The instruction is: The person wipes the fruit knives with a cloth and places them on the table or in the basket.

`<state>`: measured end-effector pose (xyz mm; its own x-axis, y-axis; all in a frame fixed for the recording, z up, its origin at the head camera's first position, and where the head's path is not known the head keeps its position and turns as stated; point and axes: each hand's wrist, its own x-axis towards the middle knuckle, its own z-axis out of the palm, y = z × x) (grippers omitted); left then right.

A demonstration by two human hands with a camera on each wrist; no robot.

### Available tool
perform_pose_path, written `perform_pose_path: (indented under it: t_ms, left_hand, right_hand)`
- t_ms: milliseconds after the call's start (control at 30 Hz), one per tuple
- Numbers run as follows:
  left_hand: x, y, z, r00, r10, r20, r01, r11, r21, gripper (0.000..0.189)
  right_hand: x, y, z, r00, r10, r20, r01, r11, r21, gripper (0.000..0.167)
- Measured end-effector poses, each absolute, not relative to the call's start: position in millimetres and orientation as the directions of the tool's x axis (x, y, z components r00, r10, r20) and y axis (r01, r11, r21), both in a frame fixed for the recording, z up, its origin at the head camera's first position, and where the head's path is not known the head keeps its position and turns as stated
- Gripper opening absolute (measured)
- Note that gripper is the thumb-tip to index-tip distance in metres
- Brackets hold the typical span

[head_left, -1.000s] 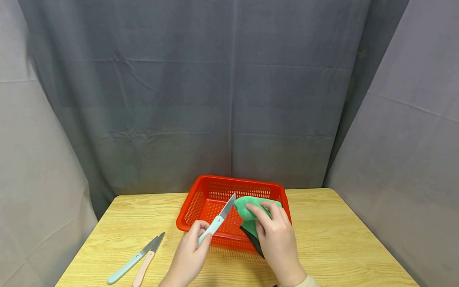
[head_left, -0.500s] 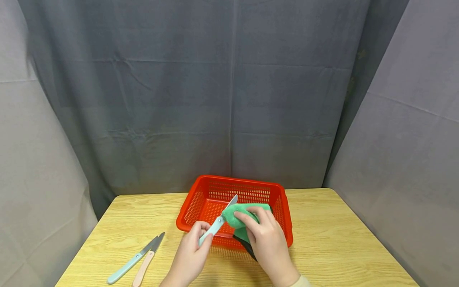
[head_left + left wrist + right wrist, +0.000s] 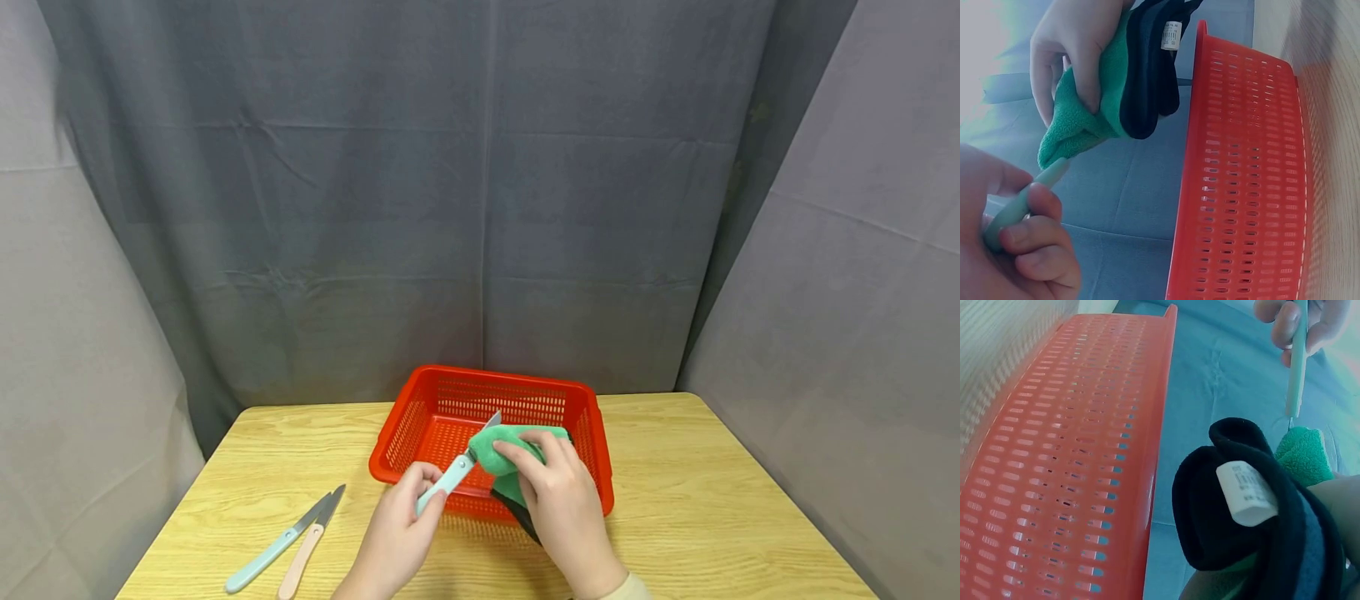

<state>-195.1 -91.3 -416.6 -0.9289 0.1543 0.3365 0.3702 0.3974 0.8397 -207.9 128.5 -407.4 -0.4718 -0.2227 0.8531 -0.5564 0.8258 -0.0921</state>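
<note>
My left hand (image 3: 395, 533) grips the pale blue handle of a knife (image 3: 447, 485) over the front of the red basket, its blade slanting up and to the right. With my right hand (image 3: 567, 508) I pinch a folded green cloth (image 3: 501, 450) with dark edging round that blade. Only the tip and a sliver by the handle show past the cloth. In the left wrist view the green cloth (image 3: 1075, 125) meets the front end of the handle (image 3: 1019, 203). A white tag (image 3: 1247, 493) hangs from the cloth's dark side in the right wrist view.
A red perforated basket (image 3: 378, 450) stands on the wooden table (image 3: 697, 500) beneath both hands. Left of it lie a second pale blue knife (image 3: 264, 560) and a pink-handled knife (image 3: 302, 560), blades crossing close together. Grey curtains (image 3: 360, 208) enclose the back and sides.
My right hand has brought the cloth left and down onto the blade, then shifted it slightly back toward the tip. The left hand has stayed nearly still.
</note>
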Motion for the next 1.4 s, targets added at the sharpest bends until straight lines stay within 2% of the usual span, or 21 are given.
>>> perform_pose_path:
  t_ms: [500,833,1133,1400]
  left_hand:
    - [-191.7,-90.3,-414.7,-0.926,0.204,0.319,0.375,0.377,0.847,0.008]
    - [-192.7,-91.1,-413.4,-0.938,0.158,0.309,0.347,0.435,0.831,0.009]
    - [-194.5,-91.7,-415.1,-0.945,0.126,0.303,0.327,0.432,0.841,0.009]
    - [-196.6,-92.5,-417.1,-0.950,0.108,0.292,0.309,0.432,0.847,0.009]
  right_hand:
    - [-216.9,146.3,-406.0,-0.491,-0.078,0.867,-0.453,0.874,-0.178,0.054]
    - [-212.5,151.0,-400.0,-0.507,-0.021,0.862,-0.418,0.880,-0.225,0.057]
    - [-207.2,147.0,-391.6,-0.436,-0.042,0.899,-0.460,0.869,-0.183,0.059]
    - [-201.4,137.5,-390.9,-0.426,-0.089,0.900,-0.490,0.860,-0.146,0.057]
